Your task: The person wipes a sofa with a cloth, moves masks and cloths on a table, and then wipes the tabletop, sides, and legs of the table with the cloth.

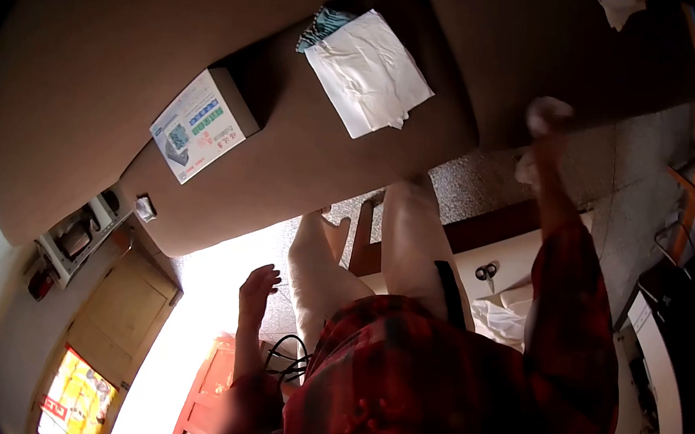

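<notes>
My left hand (pixel 258 291) hangs in the air beside my leg, its fingers loosely bent and apart, with nothing in it. My right hand (pixel 550 142) is stretched out past the end of the brown sofa (pixel 303 155). It is smeared by motion, and a pale blurred patch lies at its fingers; I cannot make out whether that is a held thing. On the sofa seat lies a folded white cloth (pixel 371 72) over a teal patterned fabric (pixel 323 27). A printed white box (pixel 200 127) leans near the backrest.
A small white packet (pixel 145 209) sits at the sofa's left end. Beyond it stands a white shelf unit (pixel 85 237) with items. A low table with a dark wooden edge (pixel 485 225) is close to my legs. A black bag (pixel 686 289) is at the right.
</notes>
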